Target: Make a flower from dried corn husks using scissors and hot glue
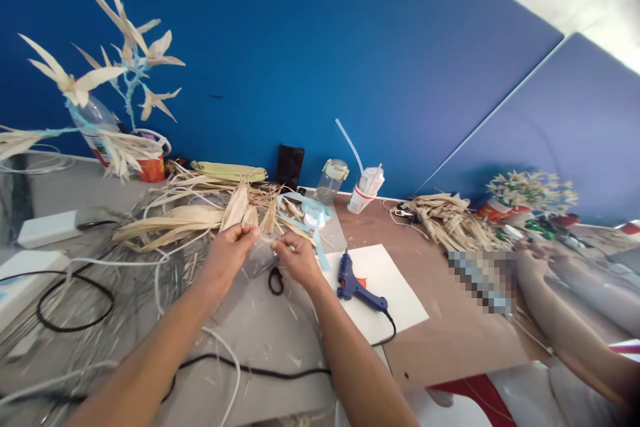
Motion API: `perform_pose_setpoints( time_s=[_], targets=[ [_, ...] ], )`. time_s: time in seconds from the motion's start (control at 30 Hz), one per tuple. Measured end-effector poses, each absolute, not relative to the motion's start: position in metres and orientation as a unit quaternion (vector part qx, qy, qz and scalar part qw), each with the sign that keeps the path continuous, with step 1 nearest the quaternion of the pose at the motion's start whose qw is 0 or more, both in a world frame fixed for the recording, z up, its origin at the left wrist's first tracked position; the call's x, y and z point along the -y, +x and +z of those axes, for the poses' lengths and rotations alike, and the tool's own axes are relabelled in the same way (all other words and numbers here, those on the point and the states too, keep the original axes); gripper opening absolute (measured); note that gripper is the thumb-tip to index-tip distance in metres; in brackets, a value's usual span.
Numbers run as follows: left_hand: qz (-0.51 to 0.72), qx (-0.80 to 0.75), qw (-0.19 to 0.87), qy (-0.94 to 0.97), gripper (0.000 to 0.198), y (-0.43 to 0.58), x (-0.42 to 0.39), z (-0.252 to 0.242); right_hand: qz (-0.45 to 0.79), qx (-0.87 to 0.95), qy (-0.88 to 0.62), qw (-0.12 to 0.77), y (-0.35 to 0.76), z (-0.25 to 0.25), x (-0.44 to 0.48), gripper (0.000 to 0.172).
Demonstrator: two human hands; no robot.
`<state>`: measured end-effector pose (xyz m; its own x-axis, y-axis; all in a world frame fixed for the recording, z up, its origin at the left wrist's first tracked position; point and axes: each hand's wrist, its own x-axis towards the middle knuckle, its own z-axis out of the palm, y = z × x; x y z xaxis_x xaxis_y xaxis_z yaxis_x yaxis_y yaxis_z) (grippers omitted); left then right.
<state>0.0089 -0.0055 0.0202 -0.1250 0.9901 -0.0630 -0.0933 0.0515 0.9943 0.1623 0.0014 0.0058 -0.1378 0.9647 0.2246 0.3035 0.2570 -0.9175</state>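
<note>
My left hand (231, 255) and my right hand (299, 260) are raised close together over the grey table, fingertips pinched. Something thin and see-through seems to lie between them, too faint to name. Below my right hand, a black scissor handle (275, 281) shows on the table; the blades are partly hidden. Just beyond my fingers lies a heap of dry corn husks (200, 220). Light blue paper strips (320, 240) lie behind my right hand. A blue glue gun (357, 283) rests on a white sheet (400, 293) to its right.
Husk flowers (133, 53) stand at the back left near a bottle (95, 120). Cables and thin wires (135, 307) cover the left side. A phone (290, 165), a jar (331, 180) and a cup (363, 193) line the blue wall. Another person's arms (565, 307) are at right.
</note>
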Motion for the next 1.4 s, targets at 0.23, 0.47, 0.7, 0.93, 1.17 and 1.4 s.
perform_pose_setpoints(
  time_s=[0.23, 0.47, 0.7, 0.93, 1.17, 1.4],
  targets=[
    [0.563, -0.5, 0.491, 0.439, 0.03, 0.006, -0.001, 0.06, 0.41, 0.622, -0.462, 0.48, 0.167, 0.007, -0.003, 0.024],
    [0.564, -0.51, 0.46, 0.459, 0.023, 0.008, 0.009, 0.078, 0.447, 0.567, -0.419, 0.55, 0.171, -0.001, -0.009, 0.042],
    [0.423, -0.584, 0.365, 0.588, 0.02, 0.026, 0.027, 0.068, 0.581, 0.568, -0.271, 0.516, 0.172, -0.008, -0.01, 0.057],
    [0.427, -0.603, 0.286, 0.61, 0.016, 0.037, 0.035, 0.057, 0.61, 0.592, -0.266, 0.454, 0.177, -0.002, -0.007, 0.059],
    [0.43, -0.609, 0.289, 0.6, 0.014, 0.036, 0.036, 0.047, 0.659, 0.579, -0.26, 0.404, 0.18, -0.005, -0.008, 0.043],
    [0.47, -0.612, 0.302, 0.56, 0.012, 0.04, 0.033, 0.047, 0.681, 0.528, -0.289, 0.416, 0.178, -0.003, -0.007, 0.03]
  ],
)
